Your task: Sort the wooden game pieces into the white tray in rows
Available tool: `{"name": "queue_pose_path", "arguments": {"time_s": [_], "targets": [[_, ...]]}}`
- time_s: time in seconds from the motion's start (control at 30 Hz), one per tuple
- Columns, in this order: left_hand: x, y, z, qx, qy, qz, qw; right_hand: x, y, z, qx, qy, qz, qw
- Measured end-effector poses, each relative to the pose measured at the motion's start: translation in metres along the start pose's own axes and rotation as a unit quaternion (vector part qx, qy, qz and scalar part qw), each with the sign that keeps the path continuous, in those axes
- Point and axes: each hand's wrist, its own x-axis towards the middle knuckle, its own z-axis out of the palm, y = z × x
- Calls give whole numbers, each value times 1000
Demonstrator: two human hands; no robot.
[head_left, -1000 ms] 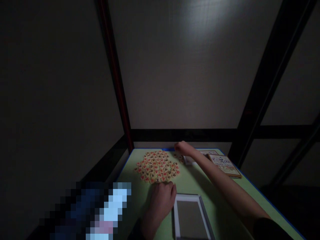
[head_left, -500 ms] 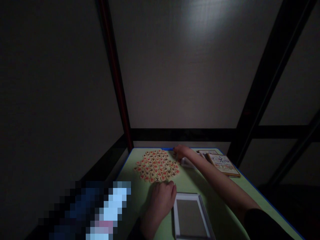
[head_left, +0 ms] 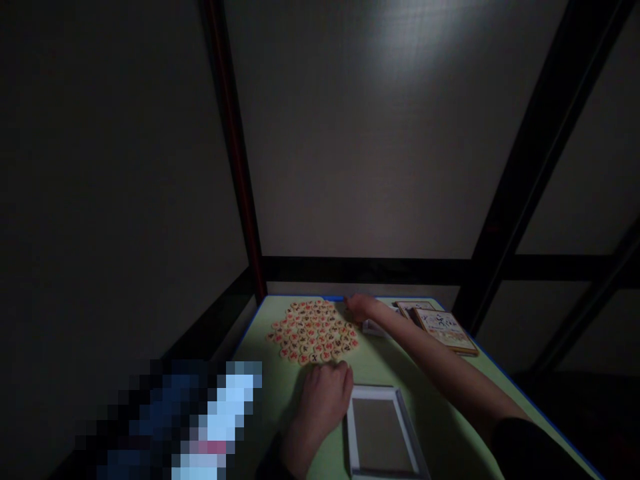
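The right hand (head_left: 361, 308) has lowered just right of the round pieces (head_left: 313, 337) spread on the surface (head_left: 387, 368), likely to handle something there; the left hand (head_left: 325, 395) rests just in front of them; I cannot tell whether either grips anything

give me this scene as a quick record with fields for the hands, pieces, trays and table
left hand: curled, between pieces and near tray; grip hidden
right hand: at the table's far side, by the far tray; grip unclear
pieces: round, red or black markings, clustered flat
near tray: pale rim, grey inside
far tray: whitish, partly hidden
table: green top, blue edge
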Motion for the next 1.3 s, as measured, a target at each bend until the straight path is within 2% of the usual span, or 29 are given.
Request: {"name": "queue_pose_path", "arguments": {"time_s": [0.17, 0.33, 0.47, 0.7, 0.87, 1.07, 1.13, 1.2, 1.3], "targets": [[-1, 0, 1, -1, 2, 0, 1000, -7, 4, -1, 15, 32, -5, 999], [0, -2, 5, 1, 4, 11, 1000, -24, 18, -7, 29, 81, -16, 996], [1, -2, 5, 10, -2, 18, 1000, -49, 25, -4, 37, 73, -23, 996], [0, -3, 4, 14, 1, 23, 1000, -88, 15, 23, 22, 53, -8, 998], [0, -4, 8, 13, 1, 27, 1000, -94, 17, 31, 9, 56, 4, 998], [0, -5, 7, -13, -8, 25, 1000, -100, 25, 22, 18, 85, 4, 996], [0, -6, 6, -36, -13, 19, 999, -110, 22, 19, 39, 106, -16, 993], [2, -7, 4, -61, -19, 9, 998, -124, 15, 19, 100, 135, -68, 983], [5, -9, 0, -97, -25, -9, 995, -151, -3, 27, 224, 156, -162, 948]]}}
